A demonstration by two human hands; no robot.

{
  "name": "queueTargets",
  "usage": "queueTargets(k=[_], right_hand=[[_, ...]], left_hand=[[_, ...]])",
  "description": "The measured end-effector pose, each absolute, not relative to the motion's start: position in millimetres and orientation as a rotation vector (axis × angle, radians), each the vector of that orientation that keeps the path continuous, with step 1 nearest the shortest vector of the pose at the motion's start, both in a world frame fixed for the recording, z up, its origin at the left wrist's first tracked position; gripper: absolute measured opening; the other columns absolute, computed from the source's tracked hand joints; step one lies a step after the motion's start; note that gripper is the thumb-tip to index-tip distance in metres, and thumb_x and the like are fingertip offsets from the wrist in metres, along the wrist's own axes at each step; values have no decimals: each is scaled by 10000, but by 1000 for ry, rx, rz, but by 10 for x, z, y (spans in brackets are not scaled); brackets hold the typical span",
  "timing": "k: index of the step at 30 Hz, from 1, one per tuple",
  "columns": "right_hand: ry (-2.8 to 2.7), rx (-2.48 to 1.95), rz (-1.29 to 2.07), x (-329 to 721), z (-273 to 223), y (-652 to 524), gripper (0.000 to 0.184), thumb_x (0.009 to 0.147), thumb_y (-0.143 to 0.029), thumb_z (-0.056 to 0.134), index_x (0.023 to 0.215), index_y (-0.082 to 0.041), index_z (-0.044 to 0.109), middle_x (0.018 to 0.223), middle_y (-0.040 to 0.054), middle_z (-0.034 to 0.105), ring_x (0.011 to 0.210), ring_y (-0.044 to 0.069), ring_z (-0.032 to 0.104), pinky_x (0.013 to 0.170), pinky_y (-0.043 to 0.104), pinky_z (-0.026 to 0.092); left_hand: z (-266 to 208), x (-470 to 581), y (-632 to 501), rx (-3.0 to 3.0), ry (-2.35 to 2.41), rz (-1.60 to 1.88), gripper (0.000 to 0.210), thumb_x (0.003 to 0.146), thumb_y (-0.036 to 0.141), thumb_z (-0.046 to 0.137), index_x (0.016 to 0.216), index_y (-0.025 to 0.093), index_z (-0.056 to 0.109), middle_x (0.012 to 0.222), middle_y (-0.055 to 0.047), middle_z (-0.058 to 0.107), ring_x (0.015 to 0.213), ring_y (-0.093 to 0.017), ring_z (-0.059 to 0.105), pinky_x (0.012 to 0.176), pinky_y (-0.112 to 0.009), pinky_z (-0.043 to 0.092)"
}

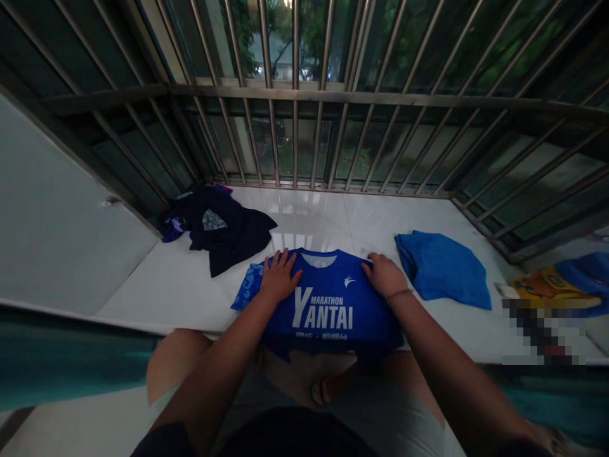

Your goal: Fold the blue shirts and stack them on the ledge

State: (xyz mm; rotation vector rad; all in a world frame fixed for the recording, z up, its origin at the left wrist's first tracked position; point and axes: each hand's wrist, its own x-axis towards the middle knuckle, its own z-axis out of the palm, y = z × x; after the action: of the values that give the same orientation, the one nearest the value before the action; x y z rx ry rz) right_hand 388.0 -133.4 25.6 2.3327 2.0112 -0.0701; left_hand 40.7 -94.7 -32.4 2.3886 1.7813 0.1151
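Two hands: flat on one shirt at the near edge of the white ledge (166, 285).
Left hand (277, 278): fingers spread, pressing left shoulder.
Blue shirt (328, 304): likely light, soft, slippery; best gripped at shoulders.
Right hand (384, 274): fingers curled together, on right shoulder.

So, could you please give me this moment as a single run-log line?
left hand: flat on blue shirt | right hand: flat on shirt's other shoulder | shirt: spread on white ledge | dark clothes pile left | folded blue cloth right
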Motion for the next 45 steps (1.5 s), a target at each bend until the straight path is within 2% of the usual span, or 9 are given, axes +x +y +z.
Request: queueTargets(k=[5,9,19,26,29,32,35,41,45], right_hand=[[2018,2462,212,4064,-217,-2252,525,1173,-509,545,1532,-135,623,1345,239,747,1169,376,728,869,416,561],[1885,2633,109,4388,-393,-2643,486,1165,-446,524,1502,-117,642,1282,233,795,1121,361,760,894,419,565],[1758,2958,-400,4659,-114,-2522,339,1026,-540,598,980,-239,745,918,104,830,883,292,797,780,351,523],[1891,3118,-500,4333,145,-2486,396,960,-630,590,979,-258,727,801,70,782,761,281,763,716,359,524],[2016,3084,-799,4004,252,-2522,487,979,-677,617,1158,-244,747,901,74,809,808,272,780,739,371,601],[2073,2902,-1560,3714,348,-2545,731,990,-792,655,1508,-276,639,1283,107,821,929,260,812,733,392,697],[2064,2777,-1998,3607,367,-2534,811,1004,-850,635,1620,-328,555,1604,136,680,1073,282,834,802,459,751],[2541,2737,-928,3726,-5,-2490,603,1134,-668,527,1532,-235,664,1534,179,735,1370,342,746,1228,583,590],[2609,2482,-409,3654,-415,-2524,597,1142,-528,529,1606,-170,639,1686,223,626,1609,397,555,1345,674,422]], left_hand=[[-392,326,-891,2423,1714,155,761,1165,629,383,1835,270,383,1929,-99,259,1791,-406,227,1430,-714,172],[-412,248,-757,2471,1606,161,742,1160,610,431,1823,279,411,1922,-98,284,1788,-389,246,1440,-695,158],[-401,242,-722,2474,1616,227,697,1171,559,442,1790,242,470,1893,-123,353,1776,-356,295,1443,-670,185],[-405,238,-717,2459,1630,255,672,1167,534,460,1772,245,499,1879,-119,389,1767,-344,323,1447,-652,197],[-403,241,-716,2458,1633,259,660,1166,527,464,1766,256,510,1874,-113,402,1764,-343,330,1448,-643,202],[-395,244,-722,2460,1634,268,655,1167,521,462,1763,255,515,1873,-110,404,1762,-343,336,1449,-639,203],[-377,247,-727,2460,1630,259,661,1167,515,456,1766,239,510,1876,-115,396,1760,-343,339,1448,-644,206],[-345,247,-736,2442,1630,254,657,1161,509,462,1759,241,516,1874,-116,400,1759,-344,343,1448,-648,204],[-343,253,-751,2445,1629,302,641,1153,474,465,1723,196,553,1851,-137,442,1736,-356,387,1442,-655,231]])
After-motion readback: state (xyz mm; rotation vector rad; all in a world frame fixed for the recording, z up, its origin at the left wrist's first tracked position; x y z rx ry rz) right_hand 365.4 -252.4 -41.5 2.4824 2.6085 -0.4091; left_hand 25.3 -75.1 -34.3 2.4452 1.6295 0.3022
